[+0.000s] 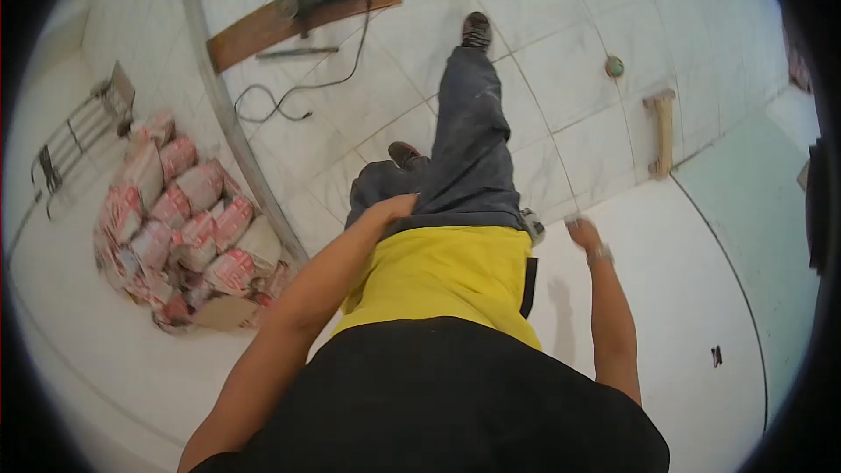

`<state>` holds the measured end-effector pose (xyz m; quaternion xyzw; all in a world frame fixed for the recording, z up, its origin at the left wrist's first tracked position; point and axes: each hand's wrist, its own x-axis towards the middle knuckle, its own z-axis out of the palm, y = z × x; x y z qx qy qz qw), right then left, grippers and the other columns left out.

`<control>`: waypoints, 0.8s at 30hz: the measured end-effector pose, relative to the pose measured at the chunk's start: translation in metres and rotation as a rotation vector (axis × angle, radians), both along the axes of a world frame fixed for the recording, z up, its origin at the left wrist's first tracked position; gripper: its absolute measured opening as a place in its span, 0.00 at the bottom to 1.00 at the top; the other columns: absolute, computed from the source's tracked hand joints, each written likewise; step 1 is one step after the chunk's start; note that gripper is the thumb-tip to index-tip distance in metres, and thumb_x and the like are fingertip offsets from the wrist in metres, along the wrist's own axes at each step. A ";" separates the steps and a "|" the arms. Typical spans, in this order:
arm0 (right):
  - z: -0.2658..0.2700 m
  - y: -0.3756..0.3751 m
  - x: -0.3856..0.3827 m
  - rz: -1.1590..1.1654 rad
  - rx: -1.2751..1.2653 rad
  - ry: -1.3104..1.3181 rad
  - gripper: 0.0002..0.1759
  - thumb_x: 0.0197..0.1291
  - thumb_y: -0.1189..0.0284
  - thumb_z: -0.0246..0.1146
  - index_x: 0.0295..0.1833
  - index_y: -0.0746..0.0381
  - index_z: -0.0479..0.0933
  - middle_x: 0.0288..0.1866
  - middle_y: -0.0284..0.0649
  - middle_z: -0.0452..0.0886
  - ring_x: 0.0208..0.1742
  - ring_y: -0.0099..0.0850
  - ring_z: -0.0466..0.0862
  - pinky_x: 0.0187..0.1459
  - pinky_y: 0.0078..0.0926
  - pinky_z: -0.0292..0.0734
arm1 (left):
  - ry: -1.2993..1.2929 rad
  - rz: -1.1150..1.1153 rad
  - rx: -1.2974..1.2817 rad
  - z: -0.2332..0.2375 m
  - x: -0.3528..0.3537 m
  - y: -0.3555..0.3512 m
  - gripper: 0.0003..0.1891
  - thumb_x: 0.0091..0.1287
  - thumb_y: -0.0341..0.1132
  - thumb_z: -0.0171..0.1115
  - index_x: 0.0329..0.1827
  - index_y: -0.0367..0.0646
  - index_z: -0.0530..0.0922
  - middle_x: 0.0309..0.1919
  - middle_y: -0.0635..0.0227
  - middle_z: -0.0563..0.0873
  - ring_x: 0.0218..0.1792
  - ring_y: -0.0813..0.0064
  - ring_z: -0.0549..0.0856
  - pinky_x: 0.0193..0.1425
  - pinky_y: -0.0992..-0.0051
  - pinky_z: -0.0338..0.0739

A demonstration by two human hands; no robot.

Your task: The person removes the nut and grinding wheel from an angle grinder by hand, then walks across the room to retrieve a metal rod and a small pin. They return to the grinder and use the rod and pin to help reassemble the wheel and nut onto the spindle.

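Note:
My left hand (401, 207) rests against the front of the dark grey trousers (473, 140), just below the hem of the yellow shirt (438, 267). Its fingertips are hidden at the trouser cloth. Out to the right, away from the body, my right hand (584, 235) hangs with curled fingers; what they hold, if anything, I cannot make out. A wristwatch (600, 253) sits on that wrist. One dark shoe (476, 32) is stretched forward, with the other shoe (404, 154) farther back.
A brown plank (236, 42) with a black corded tool (308, 7) on it lies ahead on the tiles. Red-and-white sacks (197, 188) are heaped left, near a metal rack (72, 136). A round green object (614, 66) and a wooden piece (664, 133) lie right.

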<state>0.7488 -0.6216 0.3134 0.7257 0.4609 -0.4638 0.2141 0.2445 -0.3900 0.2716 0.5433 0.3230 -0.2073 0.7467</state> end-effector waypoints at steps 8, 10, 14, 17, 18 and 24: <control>0.146 -0.087 -0.048 -0.724 -0.852 -0.103 0.20 0.67 0.58 0.60 0.55 0.61 0.76 0.41 0.45 0.86 0.33 0.42 0.88 0.28 0.40 0.80 | 0.057 -0.069 -0.090 0.066 0.011 -0.124 0.19 0.60 0.41 0.65 0.47 0.34 0.86 0.43 0.45 0.88 0.42 0.52 0.90 0.43 0.60 0.80; 0.124 -0.076 -0.011 -0.739 -0.701 -0.034 0.17 0.68 0.59 0.58 0.53 0.60 0.76 0.37 0.43 0.83 0.31 0.40 0.86 0.24 0.35 0.78 | -0.007 0.062 -0.096 0.072 0.014 -0.174 0.17 0.58 0.39 0.66 0.43 0.34 0.86 0.41 0.45 0.89 0.40 0.52 0.89 0.41 0.59 0.80; 0.169 0.106 -0.049 -0.699 -0.060 0.043 0.20 0.69 0.59 0.57 0.54 0.65 0.77 0.38 0.41 0.84 0.30 0.30 0.84 0.32 0.26 0.80 | -0.137 -0.139 -0.072 0.078 0.045 -0.189 0.17 0.60 0.38 0.63 0.46 0.35 0.85 0.43 0.45 0.88 0.41 0.51 0.89 0.43 0.58 0.79; 0.194 0.205 -0.109 -0.658 0.177 0.171 0.21 0.72 0.59 0.57 0.58 0.65 0.77 0.39 0.41 0.85 0.32 0.27 0.84 0.36 0.26 0.82 | -0.048 0.062 0.144 0.060 0.058 -0.207 0.16 0.65 0.36 0.55 0.50 0.39 0.85 0.43 0.47 0.88 0.42 0.50 0.88 0.50 0.56 0.79; 0.197 0.217 -0.123 -0.642 0.224 0.229 0.21 0.72 0.60 0.57 0.59 0.65 0.77 0.40 0.41 0.85 0.32 0.26 0.84 0.37 0.25 0.82 | 0.004 0.120 0.251 0.076 0.056 -0.184 0.16 0.68 0.38 0.54 0.51 0.40 0.84 0.42 0.52 0.89 0.43 0.53 0.88 0.52 0.59 0.79; 0.094 0.157 -0.183 -0.053 0.368 0.610 0.19 0.71 0.64 0.57 0.59 0.65 0.78 0.52 0.49 0.85 0.54 0.47 0.84 0.58 0.40 0.77 | 0.385 1.548 0.051 0.099 -0.025 -0.126 0.14 0.71 0.38 0.59 0.51 0.40 0.84 0.36 0.63 0.88 0.32 0.76 0.86 0.39 0.74 0.81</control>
